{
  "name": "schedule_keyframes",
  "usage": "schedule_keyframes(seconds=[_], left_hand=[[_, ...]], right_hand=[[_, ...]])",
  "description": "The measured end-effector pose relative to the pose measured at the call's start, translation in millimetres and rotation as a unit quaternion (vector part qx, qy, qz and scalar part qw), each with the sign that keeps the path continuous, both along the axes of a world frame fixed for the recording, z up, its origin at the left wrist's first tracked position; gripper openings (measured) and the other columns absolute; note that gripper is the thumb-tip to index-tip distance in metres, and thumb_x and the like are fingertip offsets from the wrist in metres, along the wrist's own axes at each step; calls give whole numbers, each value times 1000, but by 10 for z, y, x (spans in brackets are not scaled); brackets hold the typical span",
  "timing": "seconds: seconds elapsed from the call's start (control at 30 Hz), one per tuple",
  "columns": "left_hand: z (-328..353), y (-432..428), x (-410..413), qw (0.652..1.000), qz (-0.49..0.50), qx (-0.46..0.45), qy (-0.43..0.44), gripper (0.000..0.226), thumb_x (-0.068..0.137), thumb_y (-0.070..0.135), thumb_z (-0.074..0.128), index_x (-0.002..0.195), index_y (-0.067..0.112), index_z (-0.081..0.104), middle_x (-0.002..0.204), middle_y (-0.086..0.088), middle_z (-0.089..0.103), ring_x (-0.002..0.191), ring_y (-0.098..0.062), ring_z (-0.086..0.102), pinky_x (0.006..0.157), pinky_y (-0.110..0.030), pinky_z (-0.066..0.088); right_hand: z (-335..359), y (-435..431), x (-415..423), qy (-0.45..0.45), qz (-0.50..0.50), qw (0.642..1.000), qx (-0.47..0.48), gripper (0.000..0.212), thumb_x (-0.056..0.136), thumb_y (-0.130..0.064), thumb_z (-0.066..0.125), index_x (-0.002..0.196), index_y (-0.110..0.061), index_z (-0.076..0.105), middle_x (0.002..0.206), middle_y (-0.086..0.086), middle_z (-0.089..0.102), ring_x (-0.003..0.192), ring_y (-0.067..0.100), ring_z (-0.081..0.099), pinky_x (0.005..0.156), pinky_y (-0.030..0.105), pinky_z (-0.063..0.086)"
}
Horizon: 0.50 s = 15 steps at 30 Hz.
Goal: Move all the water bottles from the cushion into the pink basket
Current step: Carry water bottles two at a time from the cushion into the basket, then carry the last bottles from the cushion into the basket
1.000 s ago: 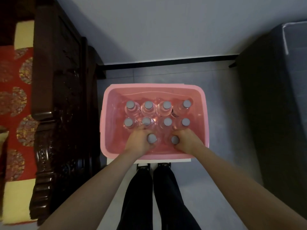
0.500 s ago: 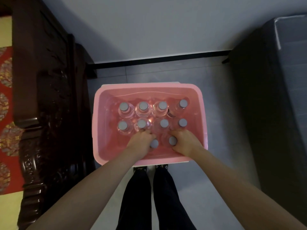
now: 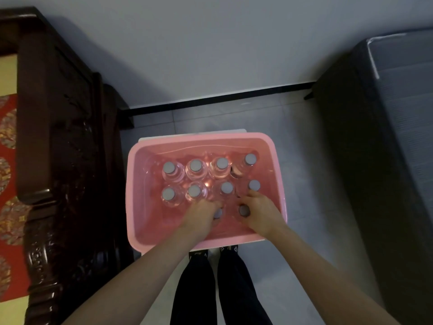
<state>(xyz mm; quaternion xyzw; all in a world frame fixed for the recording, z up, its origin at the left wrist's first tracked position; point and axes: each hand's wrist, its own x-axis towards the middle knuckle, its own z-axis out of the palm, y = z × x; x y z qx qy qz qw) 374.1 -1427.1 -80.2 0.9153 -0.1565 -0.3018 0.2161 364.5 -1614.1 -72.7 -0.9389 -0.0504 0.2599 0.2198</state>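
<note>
Head view, looking straight down.

Pink basket (image 3: 132,184) at centre of view, resting on a white support (image 3: 234,131) of which only edges show, above a grey tiled floor (image 3: 304,160). Dark trouser legs (image 3: 210,289) and shoe tips directly below the basket's near rim.

Inside the basket: ten water bottles, all upright, grey caps facing up. Far row of four (image 3: 195,165), the rightmost tilted slightly. Middle row of four (image 3: 194,191), packed against the far row. Near row of two, one under each hand.

Left hand (image 3: 201,214) inside the basket, fingers curled around the near-left bottle (image 3: 218,213); cap only partly visible beside the knuckles. Closed on the bottle's shoulder.

Right hand (image 3: 262,212) inside the basket, fingers wrapped around the near-right bottle (image 3: 244,210); cap visible at the thumb side. Closed on the bottle. Fingertips touching the rightmost bottle of the middle row.

Hands close together, separated by a narrow gap. Left part of the basket free of bottles.

Carved dark wooden furniture (image 3: 65,160) just left of the basket. Red patterned cushion (image 3: 8,172) at far left edge, behind the woodwork; visible strip bare. Dark grey upholstered unit (image 3: 386,160) at right, well apart from the basket. Grey wall (image 3: 210,43) and black skirting (image 3: 222,98) at top.
</note>
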Motion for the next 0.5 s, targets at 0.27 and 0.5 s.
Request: schedule_keyframes(seconds=[0.27, 0.5], left_hand=[[12, 27, 39, 999, -4, -1, 46, 37, 80, 23, 68, 116, 19, 59, 108, -6, 66, 100, -26, 64, 81, -36, 53], [697, 150, 535, 987, 103, -121, 6, 29, 85, 22, 68, 114, 14, 67, 108, -7, 71, 95, -19, 66, 88, -29, 50]], right_hand=[[214, -84, 56, 8, -15, 999, 41, 34, 74, -8, 59, 107, -13, 65, 99, 7, 61, 89, 32, 60, 69, 39, 51], [802, -259, 413, -159, -77, 984, 26, 22, 83, -16, 62, 102, -12, 70, 99, 7, 65, 95, 32, 58, 69, 32, 40]])
